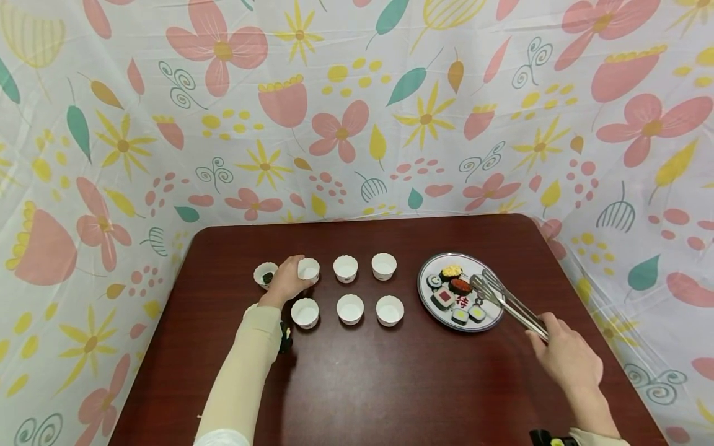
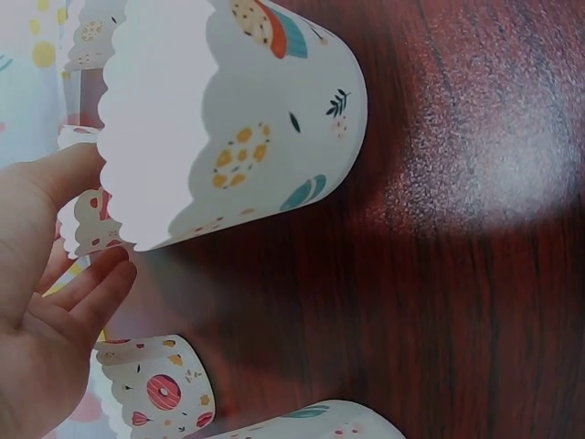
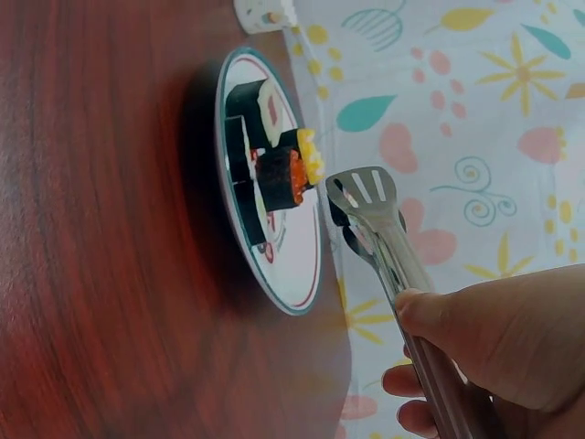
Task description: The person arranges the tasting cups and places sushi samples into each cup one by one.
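Note:
My left hand (image 1: pixel 289 280) holds a white scalloped paper cup (image 1: pixel 308 271) in the back row, thumb on the near side and fingers on the far side. In the left wrist view, that cup (image 2: pixel 94 219) shows between thumb and fingers, partly hidden by a larger-looking cup (image 2: pixel 265 128) in front. My right hand (image 1: pixel 569 354) grips metal tongs (image 1: pixel 521 313), their slotted heads over the right part of a round plate (image 1: pixel 437 313). Several sushi pieces lie there, including an orange-topped one (image 3: pixel 281 176) and a yellow-topped one (image 1: pixel 450 271). Nothing shows between the tong heads.
At the back row's left end, a cup (image 1: pixel 262 267) contains a dark piece. More white cups stand in two rows, such as the back-right one (image 1: pixel 383 266) and front-right one (image 1: pixel 390 311). A floral cloth (image 1: pixel 346 124) hangs behind and beside the brown table (image 1: pixel 368 396).

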Motion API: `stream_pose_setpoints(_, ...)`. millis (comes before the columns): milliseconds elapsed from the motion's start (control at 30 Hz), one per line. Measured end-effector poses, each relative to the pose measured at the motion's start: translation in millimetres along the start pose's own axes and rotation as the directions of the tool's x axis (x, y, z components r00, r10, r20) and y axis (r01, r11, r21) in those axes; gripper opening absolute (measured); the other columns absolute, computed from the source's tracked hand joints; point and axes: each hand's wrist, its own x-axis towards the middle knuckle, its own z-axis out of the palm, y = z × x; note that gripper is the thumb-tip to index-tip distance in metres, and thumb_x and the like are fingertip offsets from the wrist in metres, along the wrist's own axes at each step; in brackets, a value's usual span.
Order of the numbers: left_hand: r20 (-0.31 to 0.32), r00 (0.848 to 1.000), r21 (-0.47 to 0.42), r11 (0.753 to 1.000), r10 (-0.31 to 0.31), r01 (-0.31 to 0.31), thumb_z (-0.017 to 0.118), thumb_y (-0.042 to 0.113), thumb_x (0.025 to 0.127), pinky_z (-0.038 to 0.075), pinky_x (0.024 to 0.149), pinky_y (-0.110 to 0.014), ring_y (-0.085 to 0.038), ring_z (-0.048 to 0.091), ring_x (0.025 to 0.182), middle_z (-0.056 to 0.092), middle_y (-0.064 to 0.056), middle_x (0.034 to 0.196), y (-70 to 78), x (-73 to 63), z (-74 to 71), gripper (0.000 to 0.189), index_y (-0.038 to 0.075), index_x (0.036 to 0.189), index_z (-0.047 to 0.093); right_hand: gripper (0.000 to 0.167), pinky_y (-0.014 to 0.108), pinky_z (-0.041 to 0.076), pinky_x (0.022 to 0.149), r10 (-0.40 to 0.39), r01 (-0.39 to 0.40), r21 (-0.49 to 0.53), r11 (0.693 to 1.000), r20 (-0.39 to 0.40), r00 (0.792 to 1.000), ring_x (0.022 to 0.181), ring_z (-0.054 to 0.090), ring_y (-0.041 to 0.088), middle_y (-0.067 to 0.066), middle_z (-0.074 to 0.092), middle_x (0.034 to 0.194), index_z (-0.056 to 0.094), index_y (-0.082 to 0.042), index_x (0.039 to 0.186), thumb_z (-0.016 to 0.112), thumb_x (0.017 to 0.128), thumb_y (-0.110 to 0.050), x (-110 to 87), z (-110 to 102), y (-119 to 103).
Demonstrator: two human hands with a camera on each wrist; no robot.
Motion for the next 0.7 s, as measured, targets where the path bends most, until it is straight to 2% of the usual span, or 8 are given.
stream_pose_setpoints(400, -0.013, 1.000, -0.006, 1.000, 0.000, 0.000, 0.071, 0.023, 0.079, 0.040, 0.096, -0.048, -0.034, 0.044, 0.123, 0.041, -0.015, 0.138, -0.8, 0.8, 1.7, 0.068, 0.006, 0.137, 0.040, 0.032, 0.049, 0.036, 0.044, 0.023, -0.023, 0.006, 1.000, 0.033, 0.999, 0.066, 0.056, 0.044, 0.024, 0.059, 0.087, 0.051, -0.005, 0.105, 0.066, 0.082, -0.021, 6.5, -1, -15)
stream_pose_setpoints(567, -0.017, 1.000, -0.017, 1.000, -0.007, 0.006, 0.071, 0.023, 0.080, 0.040, 0.095, -0.048, -0.034, 0.044, 0.122, 0.041, -0.015, 0.138, -2.2, 1.3, 2.6, 0.066, 0.007, 0.136, 0.040, 0.032, 0.048, 0.037, 0.045, -0.011, 0.011, 0.018, 1.000, -0.011, 1.000, 0.063, 0.055, 0.042, 0.022, 0.059, 0.082, 0.052, -0.003, 0.103, 0.068, 0.080, -0.019, 12.1, 1, -25)
stream_pose_setpoints(700, -0.021, 1.000, -0.025, 1.000, -0.007, 0.006, 0.071, 0.022, 0.080, 0.041, 0.094, -0.048, -0.034, 0.045, 0.122, 0.042, -0.015, 0.138, -2.0, 1.0, 2.8, 0.066, 0.007, 0.136, 0.041, 0.032, 0.050, 0.038, 0.047, -0.020, 0.021, 0.022, 1.000, -0.027, 0.999, 0.067, 0.056, 0.043, 0.022, 0.060, 0.084, 0.052, -0.004, 0.104, 0.068, 0.080, -0.019, 17.5, 2, -32)
